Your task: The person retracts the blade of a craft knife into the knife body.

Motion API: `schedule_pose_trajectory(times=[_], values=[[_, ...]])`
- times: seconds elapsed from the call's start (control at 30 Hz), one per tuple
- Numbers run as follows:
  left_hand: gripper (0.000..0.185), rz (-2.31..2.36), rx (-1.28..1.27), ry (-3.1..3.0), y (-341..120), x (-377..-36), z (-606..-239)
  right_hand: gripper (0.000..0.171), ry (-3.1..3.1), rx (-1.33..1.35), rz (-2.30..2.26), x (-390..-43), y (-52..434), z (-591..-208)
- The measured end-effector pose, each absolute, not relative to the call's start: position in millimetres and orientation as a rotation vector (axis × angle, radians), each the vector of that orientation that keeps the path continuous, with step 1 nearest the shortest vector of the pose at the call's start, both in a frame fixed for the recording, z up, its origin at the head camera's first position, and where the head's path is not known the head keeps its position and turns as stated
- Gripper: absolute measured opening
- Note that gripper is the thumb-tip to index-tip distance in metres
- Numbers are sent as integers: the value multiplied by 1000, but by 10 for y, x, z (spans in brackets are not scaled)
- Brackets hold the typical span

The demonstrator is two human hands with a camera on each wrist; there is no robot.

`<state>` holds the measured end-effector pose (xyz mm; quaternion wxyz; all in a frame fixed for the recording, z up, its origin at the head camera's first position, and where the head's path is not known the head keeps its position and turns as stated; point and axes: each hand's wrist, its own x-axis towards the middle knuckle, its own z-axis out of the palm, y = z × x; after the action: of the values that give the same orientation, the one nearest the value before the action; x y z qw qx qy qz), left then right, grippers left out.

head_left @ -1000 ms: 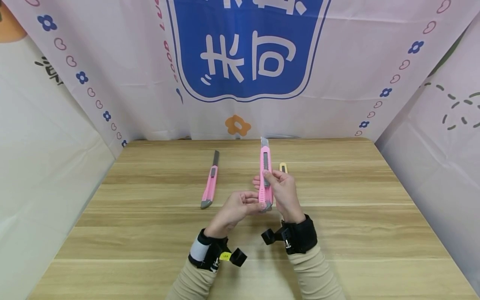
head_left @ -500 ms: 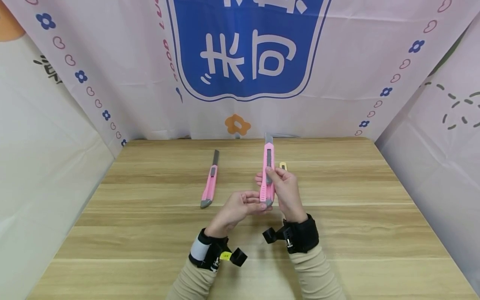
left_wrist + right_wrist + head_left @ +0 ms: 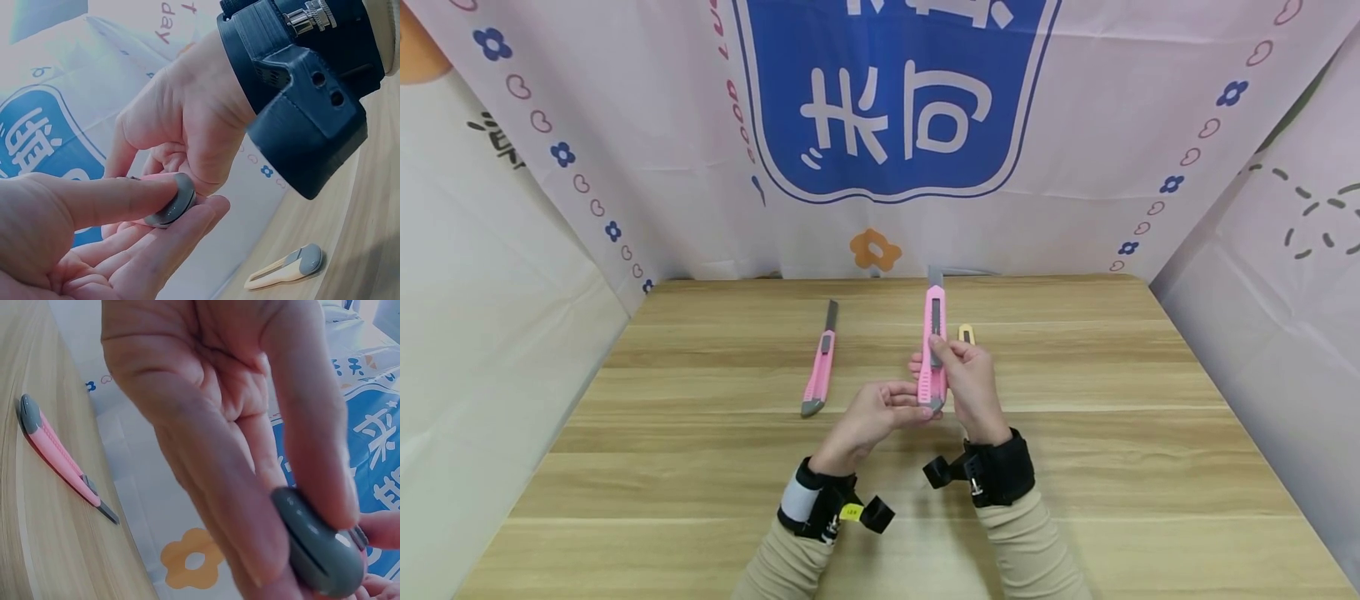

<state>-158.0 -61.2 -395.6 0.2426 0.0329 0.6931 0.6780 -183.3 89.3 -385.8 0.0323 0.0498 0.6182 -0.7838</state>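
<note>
My right hand (image 3: 929, 357) grips a pink utility knife (image 3: 933, 329) upright above the table, thumb on its grey slider, a short blade showing at the top. My left hand (image 3: 916, 411) pinches the knife's grey end cap (image 3: 935, 405) between thumb and fingers. The left wrist view shows that cap (image 3: 172, 202) held between my left thumb and fingers, with the right hand (image 3: 187, 131) behind it. In the right wrist view the cap (image 3: 315, 550) sits under my right fingers.
A second pink knife (image 3: 820, 367) lies on the wooden table (image 3: 1075, 450) to the left, blade out, also seen in the right wrist view (image 3: 59, 456). A yellow knife (image 3: 967, 334) lies behind my right hand. Printed cloth walls enclose the table.
The held knife has shifted slightly right and stands a little straighter. Both hands keep their hold on it.
</note>
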Motion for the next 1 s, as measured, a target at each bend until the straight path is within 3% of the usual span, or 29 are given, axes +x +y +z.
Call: schedule_pose_trajectory(times=[1.0], values=[[33, 1844, 81, 1877, -640, -1569, -3966, 31, 1929, 162, -2395, -1808, 863, -3873]])
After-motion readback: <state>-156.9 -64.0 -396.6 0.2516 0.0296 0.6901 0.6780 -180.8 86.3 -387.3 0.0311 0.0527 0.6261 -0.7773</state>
